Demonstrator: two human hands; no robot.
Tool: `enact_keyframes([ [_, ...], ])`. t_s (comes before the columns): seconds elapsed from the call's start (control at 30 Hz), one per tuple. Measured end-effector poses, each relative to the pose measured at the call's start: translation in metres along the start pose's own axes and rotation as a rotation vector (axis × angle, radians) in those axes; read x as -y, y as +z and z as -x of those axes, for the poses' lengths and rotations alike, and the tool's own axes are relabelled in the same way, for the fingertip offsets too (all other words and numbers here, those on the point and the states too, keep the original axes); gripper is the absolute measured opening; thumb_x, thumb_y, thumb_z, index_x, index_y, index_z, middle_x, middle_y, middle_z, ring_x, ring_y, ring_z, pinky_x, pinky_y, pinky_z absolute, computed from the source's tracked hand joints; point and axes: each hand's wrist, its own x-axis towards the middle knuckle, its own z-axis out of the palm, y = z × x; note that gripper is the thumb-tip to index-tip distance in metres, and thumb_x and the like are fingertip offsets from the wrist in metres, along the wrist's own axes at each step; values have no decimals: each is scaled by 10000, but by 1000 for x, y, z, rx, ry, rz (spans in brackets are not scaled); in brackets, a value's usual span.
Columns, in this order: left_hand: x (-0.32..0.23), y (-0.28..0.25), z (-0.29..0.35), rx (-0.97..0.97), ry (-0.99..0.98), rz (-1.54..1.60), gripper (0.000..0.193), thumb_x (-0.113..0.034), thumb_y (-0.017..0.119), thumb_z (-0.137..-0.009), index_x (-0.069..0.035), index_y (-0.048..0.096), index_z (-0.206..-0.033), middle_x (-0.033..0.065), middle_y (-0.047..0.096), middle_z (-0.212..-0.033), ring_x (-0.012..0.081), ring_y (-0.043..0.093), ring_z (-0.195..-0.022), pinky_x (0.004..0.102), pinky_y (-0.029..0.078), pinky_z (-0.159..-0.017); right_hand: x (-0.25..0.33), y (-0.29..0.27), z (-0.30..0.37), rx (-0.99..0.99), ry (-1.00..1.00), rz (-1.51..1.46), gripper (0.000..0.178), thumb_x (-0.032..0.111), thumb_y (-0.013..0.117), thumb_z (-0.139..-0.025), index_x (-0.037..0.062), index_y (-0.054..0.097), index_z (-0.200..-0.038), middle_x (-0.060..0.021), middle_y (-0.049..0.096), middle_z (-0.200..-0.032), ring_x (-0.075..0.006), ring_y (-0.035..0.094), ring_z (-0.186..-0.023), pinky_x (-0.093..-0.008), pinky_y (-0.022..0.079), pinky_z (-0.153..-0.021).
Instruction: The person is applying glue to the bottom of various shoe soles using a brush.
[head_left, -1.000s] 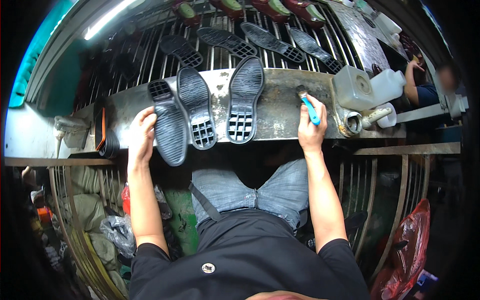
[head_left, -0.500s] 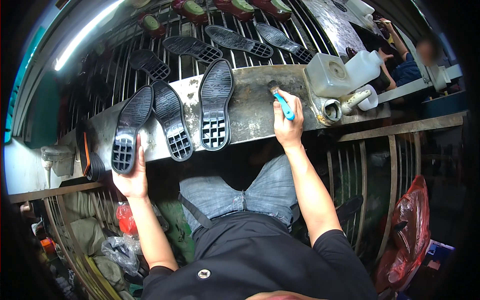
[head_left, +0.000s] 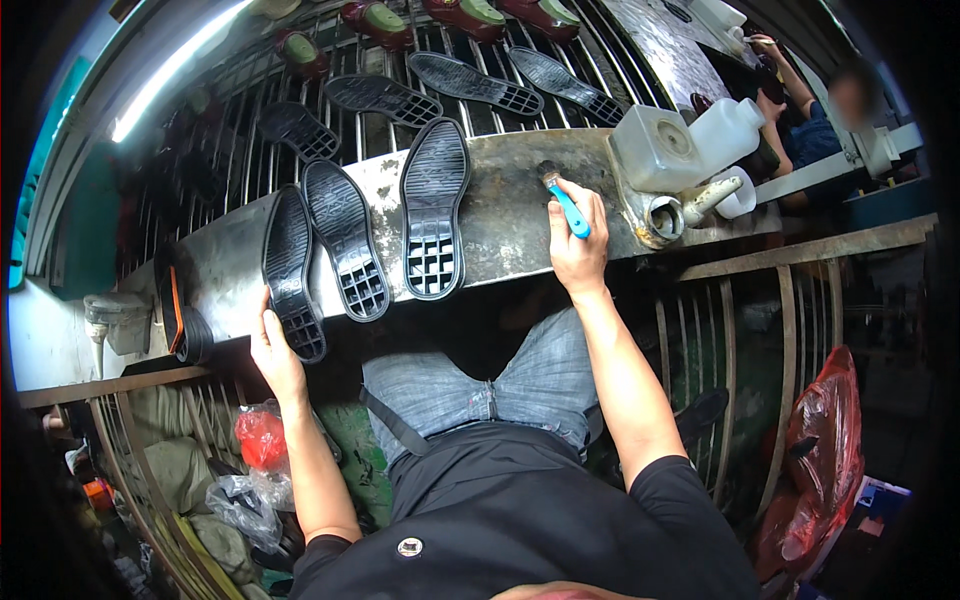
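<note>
My left hand [head_left: 276,352] is at the edge of a black shoe sole [head_left: 288,265], gripping it near its heel end. That sole looks tilted beside a second black sole [head_left: 347,240], and its heel reaches past the bench's front edge. To their right, a third black sole [head_left: 434,215] lies with its ridged front and gridded heel facing up. My right hand [head_left: 579,245] is closed around the blue handle of a small brush [head_left: 568,208]. The brush's dark bristles touch or hover just over the stained bench top; I cannot tell which.
The metal bench [head_left: 510,235] carries a white plastic container [head_left: 655,150], a bottle [head_left: 727,138] and a glue-crusted pot [head_left: 662,218] at right. Beyond, more soles [head_left: 475,83] and dark red shoes [head_left: 465,15] rest on a bar rack. Another person [head_left: 815,125] works at upper right.
The leftmost sole has moved right and turned, closer to the second sole, and my left hand went with it. My right hand and the brush have hardly moved.
</note>
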Motion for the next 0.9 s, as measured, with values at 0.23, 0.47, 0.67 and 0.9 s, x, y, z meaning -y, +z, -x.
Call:
enact_keyframes([
  [0.23, -27, 5, 5, 81, 38, 220, 598, 84, 603, -1055, 11, 465, -1633, 168, 543, -1624, 221, 601, -1384, 349, 500, -1146, 2, 7, 3, -49, 32, -56, 317, 92, 783, -952, 47, 701, -1255, -156, 727, -1139, -384, 683, -1056, -479, 548, -937],
  [0.47, -23, 7, 2, 61, 39, 225, 686, 81, 613, -1052, 4, 372, -1689, 213, 478, -1687, 249, 511, -1505, 385, 361, -1275, 3, 1, 1, -3, 14, 5, 288, 217, 723, -1029, 47, 680, -1258, -163, 714, -1146, -395, 671, -1075, -486, 520, -980],
  [0.67, -4, -11, -5, 40, -192, 502, 647, 46, 657, -1053, 6, 433, -1659, 217, 502, -1667, 233, 509, -1515, 368, 392, -1257, 1, 4, 2, -3, 6, -9, 284, 212, 729, -1026, 49, 679, -1253, -162, 720, -1157, -395, 672, -1079, -488, 522, -978],
  [0.9, -21, -11, -11, -74, -230, 935, 531, 39, 580, -1069, 28, 499, -1594, 194, 549, -1631, 278, 562, -1485, 410, 421, -1284, 2, 3, 4, -35, 10, -3, 274, 123, 767, -981, 43, 703, -1235, -149, 732, -1139, -381, 686, -1060, -474, 540, -948],
])
